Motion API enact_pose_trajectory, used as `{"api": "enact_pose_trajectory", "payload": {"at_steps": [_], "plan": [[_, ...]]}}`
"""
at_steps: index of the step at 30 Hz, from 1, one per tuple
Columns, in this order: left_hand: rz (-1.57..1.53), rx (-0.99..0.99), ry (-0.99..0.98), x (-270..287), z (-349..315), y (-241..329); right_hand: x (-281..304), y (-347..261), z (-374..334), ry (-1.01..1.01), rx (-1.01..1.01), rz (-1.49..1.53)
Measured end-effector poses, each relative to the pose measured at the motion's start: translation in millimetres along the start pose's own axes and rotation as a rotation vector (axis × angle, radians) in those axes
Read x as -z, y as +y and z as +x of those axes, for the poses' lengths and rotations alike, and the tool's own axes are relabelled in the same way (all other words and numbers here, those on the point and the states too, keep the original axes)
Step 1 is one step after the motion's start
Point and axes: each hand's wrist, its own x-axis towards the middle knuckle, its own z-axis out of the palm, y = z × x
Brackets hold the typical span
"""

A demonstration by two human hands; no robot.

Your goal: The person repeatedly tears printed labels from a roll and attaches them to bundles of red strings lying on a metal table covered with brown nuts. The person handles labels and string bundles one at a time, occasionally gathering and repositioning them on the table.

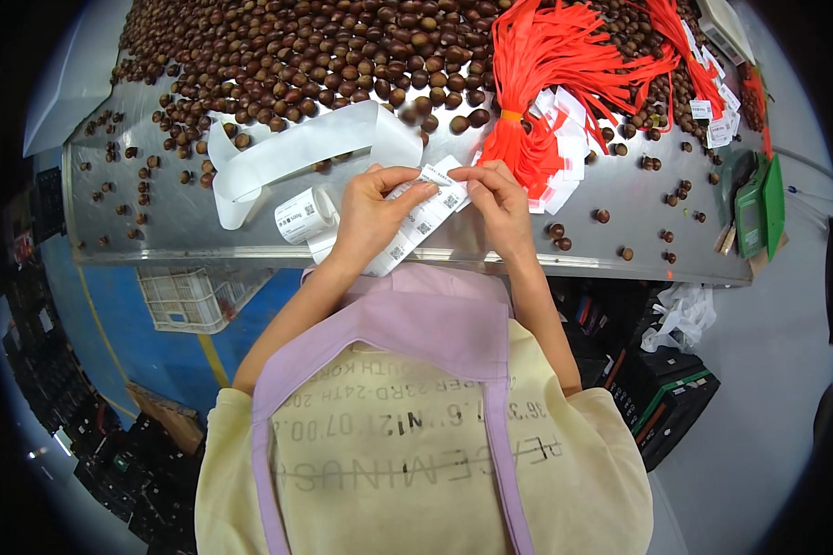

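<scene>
A strip of white printed labels (423,225) slants across the near edge of the metal table. My left hand (370,215) is closed on it, thumb on top near its upper end. My right hand (500,205) pinches the upper right corner of the strip, where a white label or tag edge sticks up; which one is partly hidden by the fingers. Left of my hands, a small label roll (302,220) lies on its side. Behind it curls a long blank strip of backing paper (319,139). A bundle of red ribbons (528,88) with white tags (572,148) lies just beyond my right hand.
Chestnuts (342,55) cover the far side of the metal table (278,250), with loose ones scattered left and right. More red ribbons (703,83) with tags lie far right, near a green device (759,208). Below stand a white crate (180,301) and black crates (666,398).
</scene>
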Motion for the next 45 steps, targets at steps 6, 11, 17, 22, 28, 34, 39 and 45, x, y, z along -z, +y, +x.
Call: {"api": "enact_pose_trajectory", "payload": {"at_steps": [6, 11, 17, 22, 28, 34, 39, 45], "plan": [[0.08, 0.064, 0.003, -0.2, 0.3, -3.2, -7.3, 1.0, -0.8, 0.01, 0.002, -0.009], [0.225, -0.361, -0.1, 8.9, 6.0, 14.0, -7.3, 3.0, -1.8, 0.015, 0.009, -0.01], [0.165, 0.073, -0.137, 8.7, 3.0, 22.0, -7.2, 0.7, -0.1, 0.086, 0.104, -0.128], [0.097, 0.128, -0.089, 7.8, 1.0, 15.5, -8.8, 3.7, -1.5, 0.08, 0.071, -0.117], [0.119, 0.152, -0.081, 11.8, 0.4, 11.2, -14.0, 8.5, -2.9, 0.085, -0.168, 0.335], [0.045, 0.176, -0.092, 7.9, -2.0, 10.3, -10.5, 5.3, -6.5, 0.169, -0.35, 0.44], [0.033, 0.182, -0.092, 6.5, -4.8, 19.4, -9.6, 8.5, -11.6, 0.161, -0.57, 0.668], [0.083, 0.098, 0.006, 5.7, -10.4, 15.2, -8.3, 16.7, -12.9, 0.244, -0.514, 0.576]]}}
